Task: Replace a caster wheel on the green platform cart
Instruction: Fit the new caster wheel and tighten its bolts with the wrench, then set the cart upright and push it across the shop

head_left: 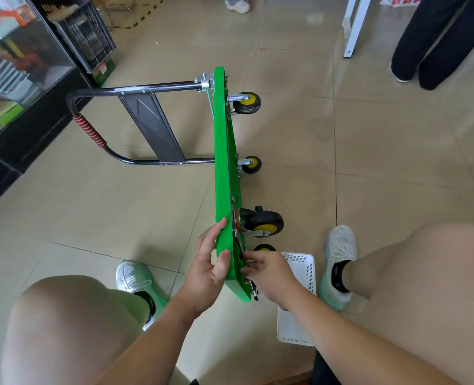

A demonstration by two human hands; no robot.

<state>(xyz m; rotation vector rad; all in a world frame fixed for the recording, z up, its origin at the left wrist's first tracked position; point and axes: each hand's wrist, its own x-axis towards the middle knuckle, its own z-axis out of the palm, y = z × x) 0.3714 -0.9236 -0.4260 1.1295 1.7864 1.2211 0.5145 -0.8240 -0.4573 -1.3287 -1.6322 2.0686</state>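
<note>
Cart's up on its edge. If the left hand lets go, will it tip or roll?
Probably won't roll: the cart stands on its edge, wheels sticking out sideways. Tipping seems likelier toward the wheels, since the handle props the other side. The left hand steadies it.

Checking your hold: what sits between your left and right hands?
The near end of the green platform, stood on edge: left hand grips its top side, right hand fingers the metal bracket underneath. Head view.
</note>
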